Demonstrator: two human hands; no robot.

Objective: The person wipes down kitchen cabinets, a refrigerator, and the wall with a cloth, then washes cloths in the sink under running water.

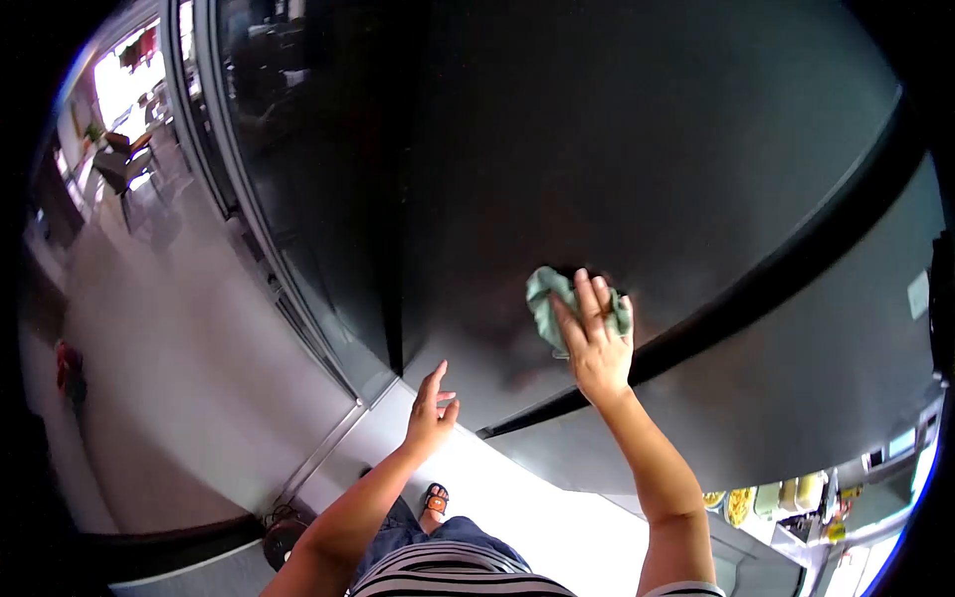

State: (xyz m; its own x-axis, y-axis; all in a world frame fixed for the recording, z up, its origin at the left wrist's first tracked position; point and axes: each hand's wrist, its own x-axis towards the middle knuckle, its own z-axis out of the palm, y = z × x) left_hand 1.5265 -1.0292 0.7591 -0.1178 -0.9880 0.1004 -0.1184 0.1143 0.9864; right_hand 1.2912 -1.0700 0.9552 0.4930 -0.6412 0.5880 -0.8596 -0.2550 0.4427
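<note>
My right hand (601,360) presses a crumpled green cloth (545,303) flat against a large, dark, glossy panel (597,149) that looks like a fridge door. Its fingers lie spread over the cloth, which bunches out on both sides. Lower and to the left, my left hand (431,416) hangs in front of the panel's lower part, holding nothing. The index finger there points up and the others are loosely bent and apart. Whether that hand touches the panel I cannot tell.
A dark, curved groove (756,298) runs between the upper panel and a lower one (796,378). At right, dishes of food (739,505) stand on a counter. Sliding-door rails (261,224) stand at left, with a chair (121,169) beyond. My sandalled foot (435,499) is below.
</note>
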